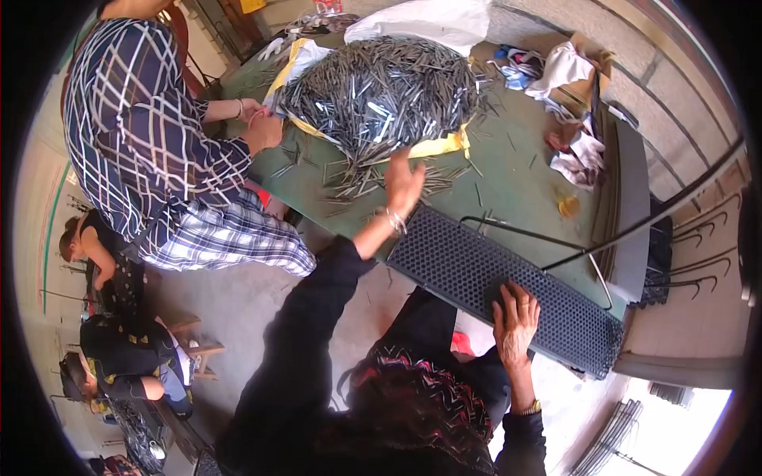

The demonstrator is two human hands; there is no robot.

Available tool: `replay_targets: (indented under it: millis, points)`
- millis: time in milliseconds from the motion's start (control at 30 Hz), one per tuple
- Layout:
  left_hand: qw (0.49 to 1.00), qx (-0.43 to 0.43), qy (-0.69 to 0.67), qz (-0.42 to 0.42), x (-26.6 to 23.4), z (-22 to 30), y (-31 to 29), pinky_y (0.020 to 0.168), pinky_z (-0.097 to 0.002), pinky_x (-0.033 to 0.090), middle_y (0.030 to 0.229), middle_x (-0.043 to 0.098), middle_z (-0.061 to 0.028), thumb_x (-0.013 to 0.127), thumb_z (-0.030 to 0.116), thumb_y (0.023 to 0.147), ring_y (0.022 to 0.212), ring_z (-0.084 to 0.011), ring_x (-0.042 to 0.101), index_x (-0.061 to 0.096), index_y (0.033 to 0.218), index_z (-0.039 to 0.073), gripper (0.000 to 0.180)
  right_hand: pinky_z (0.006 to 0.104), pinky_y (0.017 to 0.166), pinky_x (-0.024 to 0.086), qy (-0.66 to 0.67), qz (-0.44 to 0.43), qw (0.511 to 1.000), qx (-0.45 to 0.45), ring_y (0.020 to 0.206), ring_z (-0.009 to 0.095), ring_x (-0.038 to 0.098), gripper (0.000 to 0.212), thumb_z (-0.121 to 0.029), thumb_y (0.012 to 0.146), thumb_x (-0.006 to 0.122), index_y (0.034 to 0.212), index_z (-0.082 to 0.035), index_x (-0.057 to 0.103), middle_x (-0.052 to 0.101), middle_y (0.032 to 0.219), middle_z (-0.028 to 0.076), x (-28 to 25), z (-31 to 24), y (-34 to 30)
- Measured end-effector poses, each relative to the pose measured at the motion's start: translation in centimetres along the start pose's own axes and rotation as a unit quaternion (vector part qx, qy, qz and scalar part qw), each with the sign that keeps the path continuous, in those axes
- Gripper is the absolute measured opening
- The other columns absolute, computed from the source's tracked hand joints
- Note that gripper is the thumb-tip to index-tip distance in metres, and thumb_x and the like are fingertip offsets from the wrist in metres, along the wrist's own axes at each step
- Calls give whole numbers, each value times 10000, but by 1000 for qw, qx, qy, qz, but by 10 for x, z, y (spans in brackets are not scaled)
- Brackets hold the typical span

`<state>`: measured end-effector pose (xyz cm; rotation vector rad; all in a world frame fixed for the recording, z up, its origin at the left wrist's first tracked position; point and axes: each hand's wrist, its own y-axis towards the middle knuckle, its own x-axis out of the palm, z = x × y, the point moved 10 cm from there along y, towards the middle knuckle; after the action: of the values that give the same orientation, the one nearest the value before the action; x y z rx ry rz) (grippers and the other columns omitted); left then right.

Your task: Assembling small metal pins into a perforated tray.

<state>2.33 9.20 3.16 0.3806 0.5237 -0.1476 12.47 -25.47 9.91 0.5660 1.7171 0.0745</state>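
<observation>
My left hand (405,187) reaches over the near edge of a large heap of thin dark metal pins (381,91), which lies on a white and yellow sack (440,146). Its fingers point toward the heap, thumb apart, and no held thing shows in them. My right hand (517,324) rests on a long black board full of round holes (444,250), fingers stretched over its surface. The board lies slantwise at the table's near edge, partly in front of me. What lies beneath my right fingers is hidden.
A co-worker in a checked shirt (151,119) stands at left, hands by the sack. Loose pins lie on the green table (508,170). A bent metal rod (548,246) crosses the board's far side. Cloths (583,155) and stacked dark panels (623,198) are at right.
</observation>
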Motion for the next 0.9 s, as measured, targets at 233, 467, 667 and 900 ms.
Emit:
replay_targets:
  millis: [233,467,667,900]
  points:
    - [990,34,137,11,39,-35,94,844,-468,446,1012,547,-235,757,264,692,967,-401,534,576,1030,-63,503,401,899,413,-21,21,999,36,1069,295,539,260,-72,825,636,1084,-55,632,585,1187,81,19,18,7]
    - [958,85,273,-24,88,-17,106,916,-427,373,1039,523,-213,753,600,623,991,-350,452,591,1035,-105,833,412,896,429,-7,34,999,39,1054,304,547,257,-29,802,636,1057,-54,647,599,1149,89,30,33,3]
    - [936,96,339,-8,96,-4,106,846,-407,426,1054,491,-177,798,604,538,1020,-321,453,614,952,-91,830,414,897,427,8,38,998,40,1040,296,548,273,-11,791,626,1059,-59,645,598,1146,89,35,42,0]
    - [946,22,316,66,100,-4,102,805,-428,436,1027,495,-199,770,621,595,984,-344,493,565,961,-74,811,414,904,424,4,46,998,39,1049,295,550,292,-4,785,619,1070,-60,642,595,1149,87,38,49,-10]
